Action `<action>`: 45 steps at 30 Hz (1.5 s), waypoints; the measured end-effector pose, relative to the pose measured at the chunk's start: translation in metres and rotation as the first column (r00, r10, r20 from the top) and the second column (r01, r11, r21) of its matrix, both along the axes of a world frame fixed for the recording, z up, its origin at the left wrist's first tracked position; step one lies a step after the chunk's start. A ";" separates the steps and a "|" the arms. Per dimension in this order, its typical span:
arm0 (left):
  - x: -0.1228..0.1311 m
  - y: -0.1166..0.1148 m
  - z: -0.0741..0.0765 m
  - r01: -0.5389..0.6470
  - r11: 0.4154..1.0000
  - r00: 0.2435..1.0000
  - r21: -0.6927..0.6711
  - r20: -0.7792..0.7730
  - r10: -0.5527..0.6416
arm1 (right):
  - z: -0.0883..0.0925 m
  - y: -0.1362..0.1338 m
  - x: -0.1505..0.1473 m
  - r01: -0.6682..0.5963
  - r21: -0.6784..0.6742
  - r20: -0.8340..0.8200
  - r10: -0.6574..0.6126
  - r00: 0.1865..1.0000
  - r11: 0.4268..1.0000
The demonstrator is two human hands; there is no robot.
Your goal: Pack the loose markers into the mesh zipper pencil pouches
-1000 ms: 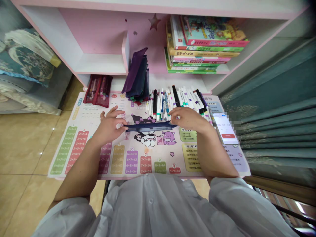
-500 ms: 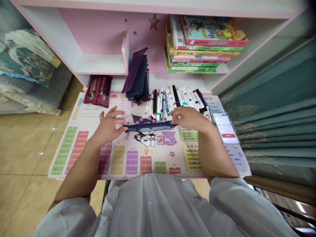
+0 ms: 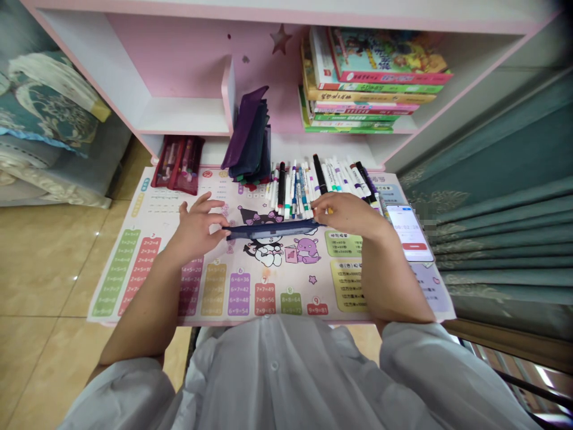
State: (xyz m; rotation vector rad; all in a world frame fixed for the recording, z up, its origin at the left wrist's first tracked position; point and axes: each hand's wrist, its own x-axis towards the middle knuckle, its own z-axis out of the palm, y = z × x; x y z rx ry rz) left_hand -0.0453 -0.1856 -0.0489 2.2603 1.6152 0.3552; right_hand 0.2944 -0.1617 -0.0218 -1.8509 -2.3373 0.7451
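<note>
Stretched between the hands is a slim navy mesh pencil pouch (image 3: 273, 230), semi-sheer, its upper edge a darker band, above a cartoon-printed desk mat (image 3: 324, 295). The left hand (image 3: 200, 227) pinches one end between thumb and forefinger, other fingers spread; the right hand (image 3: 347, 214), fingers curled, grips the opposite end. Marker pens (image 3: 319, 174) lie just beyond the right hand.
</note>
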 end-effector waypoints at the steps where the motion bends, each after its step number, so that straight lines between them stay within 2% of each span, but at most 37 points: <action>1: 0.000 0.000 0.000 0.000 1.000 1.000 -0.001 0.001 0.000 | 0.000 0.000 0.000 0.003 -0.001 -0.002 -0.003 1.000 1.000; 13: -0.002 0.001 0.001 -0.005 1.000 1.000 -0.006 -0.011 0.005 | 0.009 0.000 0.002 0.041 -0.025 0.037 -0.040 0.999 0.999; 26: -0.006 0.002 0.002 -0.001 1.000 1.000 -0.026 -0.002 0.001 | 0.002 0.005 0.009 0.019 -0.010 0.045 -0.019 0.999 1.000; 30: -0.005 0.001 0.001 0.004 1.000 1.000 -0.027 -0.006 -0.004 | 0.004 0.001 0.010 0.011 -0.020 0.078 -0.010 0.997 1.000; 35: -0.003 0.001 0.003 0.007 0.999 1.000 -0.036 -0.024 -0.008 | 0.008 -0.009 0.000 -0.069 0.095 0.094 0.060 0.994 0.993; 40: -0.002 0.000 0.005 -0.009 0.999 0.999 -0.046 -0.038 0.007 | -0.005 -0.017 -0.032 -0.339 0.213 0.121 0.320 0.940 0.916; 42: -0.001 0.000 0.005 -0.009 0.999 0.999 -0.053 -0.036 0.007 | -0.013 -0.019 -0.044 -0.371 0.252 0.146 0.344 0.928 0.894; 45: 0.004 -0.002 0.004 -0.016 0.999 0.999 -0.049 -0.037 0.014 | -0.023 -0.018 -0.053 -0.355 0.299 0.164 0.319 0.934 0.886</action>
